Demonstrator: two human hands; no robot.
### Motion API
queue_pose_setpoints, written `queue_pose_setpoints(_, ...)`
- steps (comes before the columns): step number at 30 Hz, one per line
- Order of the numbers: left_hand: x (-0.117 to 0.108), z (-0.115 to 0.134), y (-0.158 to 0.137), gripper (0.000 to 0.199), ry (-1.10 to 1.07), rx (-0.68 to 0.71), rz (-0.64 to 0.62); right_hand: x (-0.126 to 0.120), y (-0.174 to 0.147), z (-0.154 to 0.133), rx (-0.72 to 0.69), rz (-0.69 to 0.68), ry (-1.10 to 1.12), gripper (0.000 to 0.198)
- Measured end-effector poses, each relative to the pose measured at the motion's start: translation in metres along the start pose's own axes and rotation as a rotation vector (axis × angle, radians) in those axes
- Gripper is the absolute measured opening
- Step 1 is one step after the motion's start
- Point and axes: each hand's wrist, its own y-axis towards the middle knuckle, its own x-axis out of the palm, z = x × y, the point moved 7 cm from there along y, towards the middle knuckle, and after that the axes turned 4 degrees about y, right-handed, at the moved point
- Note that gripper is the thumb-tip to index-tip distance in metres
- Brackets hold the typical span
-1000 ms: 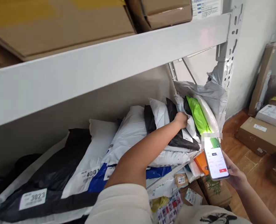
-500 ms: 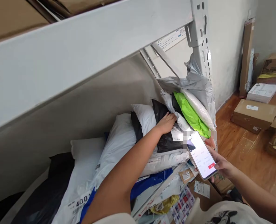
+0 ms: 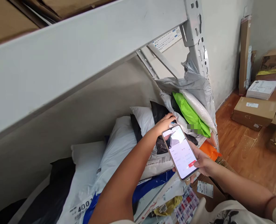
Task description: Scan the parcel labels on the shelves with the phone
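In the head view my right hand (image 3: 205, 163) grips a smartphone (image 3: 182, 155), its thumb beside a red button on the lit screen. My left hand (image 3: 165, 123) lies with fingers stretched out on a black mailing bag (image 3: 158, 112), next to a white plastic parcel; the phone hides part of this hand and of the bag. To the right of the left fingers stands a bright green mailing bag (image 3: 191, 113), with a white padded parcel (image 3: 197, 105) behind it. White mailing bags (image 3: 116, 141) lean along the shelf to the left.
A thick white shelf beam (image 3: 88, 49) crosses above my arms, joined to a perforated upright (image 3: 199, 46). An orange bag (image 3: 209, 150) lies below the green one. Cardboard boxes (image 3: 254, 112) stand on the wooden floor at right. More parcels sit below the shelf edge.
The phone in my right hand has moved left, in front of the black mailing bag and its label. The orange bag has come into sight. My left hand stays nearly in place.
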Motion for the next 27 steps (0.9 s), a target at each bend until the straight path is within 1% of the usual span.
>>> queue_pose_setpoints(2,0.001,-0.001,-0.002,0.055,-0.043,-0.014,0.006,0.003,0.002,0.002,-0.02,0.017,-0.002,0.102)
queue_pose_setpoints(3,0.001,-0.001,-0.003,0.06,-0.056,-0.008,0.014,0.003,0.003,0.003,-0.028,0.027,-0.004,0.102)
queue_pose_setpoints(6,0.001,0.004,-0.007,0.08,-0.03,0.051,0.041,0.004,0.003,0.004,-0.033,0.042,-0.017,0.1)
queue_pose_setpoints(7,0.0,0.005,-0.008,0.082,-0.011,0.067,0.047,0.004,0.003,0.004,-0.033,0.045,-0.021,0.099)
queue_pose_setpoints(9,0.001,0.005,-0.006,0.078,0.018,0.065,0.04,0.006,0.003,0.003,-0.038,0.052,-0.027,0.099)
queue_pose_setpoints(12,0.003,0.001,-0.002,0.059,0.019,0.017,-0.01,0.008,0.003,0.002,-0.042,0.065,-0.024,0.103)
queue_pose_setpoints(13,0.004,0.001,-0.002,0.055,0.014,0.013,-0.018,0.008,0.003,0.001,-0.042,0.067,-0.024,0.103)
queue_pose_setpoints(14,0.003,0.003,-0.002,0.055,0.01,0.024,-0.009,0.008,0.003,0.001,-0.04,0.067,-0.025,0.103)
queue_pose_setpoints(17,-0.003,0.01,-0.006,0.07,-0.004,0.102,0.071,0.006,0.003,0.001,-0.049,0.064,-0.03,0.102)
queue_pose_setpoints(19,-0.006,0.014,-0.01,0.075,-0.024,0.134,0.108,0.004,0.003,0.001,-0.053,0.065,-0.034,0.102)
queue_pose_setpoints(22,-0.007,0.015,-0.012,0.074,-0.052,0.151,0.118,0.003,0.003,0.002,-0.05,0.068,-0.035,0.104)
queue_pose_setpoints(25,-0.009,0.016,-0.012,0.073,-0.071,0.169,0.139,0.003,0.003,0.003,-0.043,0.064,-0.042,0.11)
queue_pose_setpoints(27,-0.01,0.015,-0.012,0.071,-0.074,0.167,0.143,0.004,0.004,0.003,-0.03,0.064,-0.083,0.114)
